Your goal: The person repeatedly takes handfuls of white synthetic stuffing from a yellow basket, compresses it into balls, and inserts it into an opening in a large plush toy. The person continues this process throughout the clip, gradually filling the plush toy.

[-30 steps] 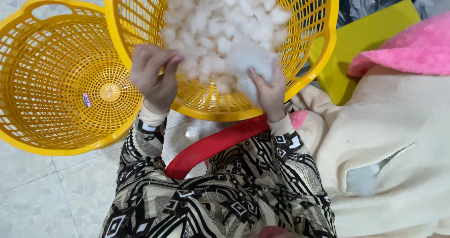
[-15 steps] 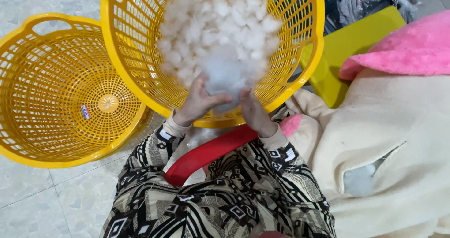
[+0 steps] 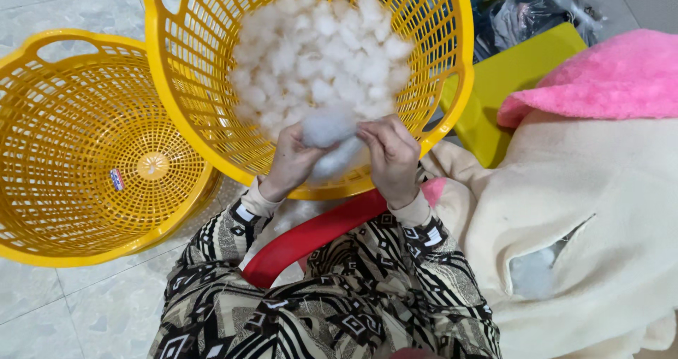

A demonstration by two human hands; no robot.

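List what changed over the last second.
Both hands came together from the basket rim: left hand and right hand now pinch one white tuft between them. Full basket, empty basket and cream fabric stayed put.

A home floor is serving as a stuffing workplace. Yellow baskets are sitting on pale floor tiles. A cream plush cover is lying alongside.
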